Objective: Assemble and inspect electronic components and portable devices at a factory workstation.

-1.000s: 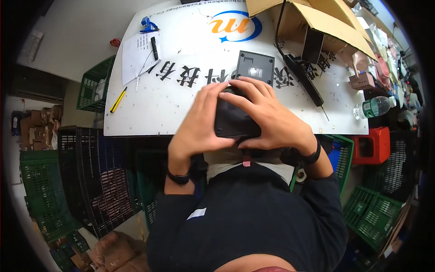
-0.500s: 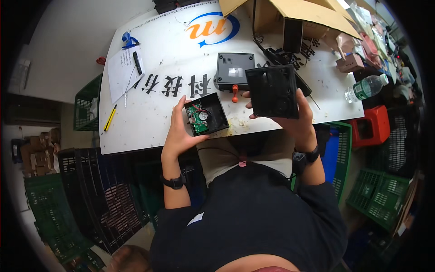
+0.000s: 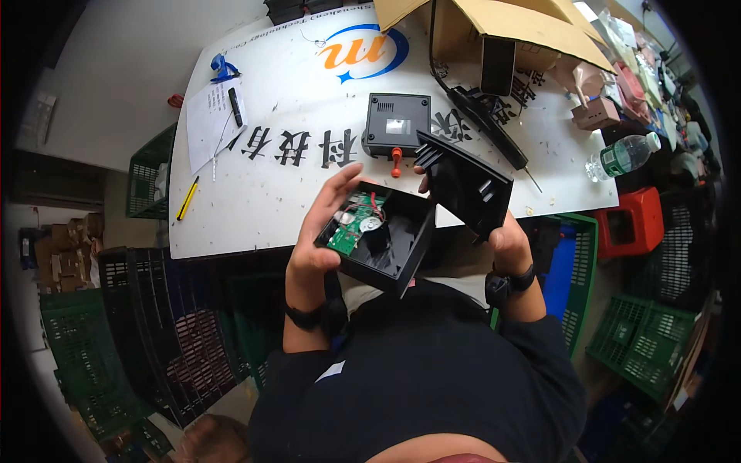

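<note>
My left hand [image 3: 316, 231] grips an uncovered black plastic case [image 3: 413, 258] by its left side, tilted above the table's near edge. Inside the case sit a green circuit board [image 3: 350, 233], a round silver part [image 3: 371, 224] and red and black wires. My right hand [image 3: 505, 243] holds a black plastic cover [image 3: 467, 185] slanted, close beside the case's upper right corner; I cannot tell whether they touch. Beyond them on the table lies a closed black box [image 3: 397, 116] with a vent grille, and a small red screwdriver [image 3: 397, 162] lies at its near edge.
A long black corded power tool [image 3: 488, 127] lies right of the closed box, near scattered dark pieces. An open cardboard box [image 3: 532, 27] stands behind. A water bottle [image 3: 625, 157] is at right; paper [image 3: 208, 123], a black marker [image 3: 235, 106] and a yellow pen [image 3: 187, 198] are left.
The open case has moved right and nearer my body, tilting more. The cover has swung from facing me to a slant and come down closer to the case.
</note>
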### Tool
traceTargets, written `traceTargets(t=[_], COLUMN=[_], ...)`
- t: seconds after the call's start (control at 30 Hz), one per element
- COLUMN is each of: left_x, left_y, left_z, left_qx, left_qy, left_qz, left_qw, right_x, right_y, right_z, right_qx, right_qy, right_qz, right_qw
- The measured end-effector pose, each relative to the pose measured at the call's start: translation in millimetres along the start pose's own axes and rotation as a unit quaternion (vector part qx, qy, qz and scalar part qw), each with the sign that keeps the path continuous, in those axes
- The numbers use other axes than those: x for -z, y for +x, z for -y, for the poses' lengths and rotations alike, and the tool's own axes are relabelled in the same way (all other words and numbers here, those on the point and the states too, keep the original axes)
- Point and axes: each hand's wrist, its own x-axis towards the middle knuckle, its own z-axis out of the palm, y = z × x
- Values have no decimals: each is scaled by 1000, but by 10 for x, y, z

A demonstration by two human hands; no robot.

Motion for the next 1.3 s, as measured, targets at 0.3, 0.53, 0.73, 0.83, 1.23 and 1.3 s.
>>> traceTargets(t=[0.3, 0.53, 0.73, 0.83, 1.23, 1.3], left_x=[-482, -381, -117, -102, -206, -237], left_y=[-34, -166, -180, -219, -282, -291], left_z=[-52, 80, 249, 270, 196, 170], left_qx=[158, 173, 196, 188, 195, 197], left_qy=[-188, -150, -170, -176, -183, -185], left_qz=[-44, -35, 42, 40, -38, -49], left_qw=[968, 973, 965, 965, 963, 961], right_x=[82, 65, 10, 13, -1, -4], right_y=[315, 559, 574, 566, 576, 579], right_z=[404, 532, 527, 507, 474, 469], right_qx=[34, 45, 44, 40, 37, 39], right_qy=[-213, -319, -329, -332, -328, -328], right_qz=[73, 206, 232, 233, 244, 246], right_qw=[974, 924, 914, 913, 912, 911])
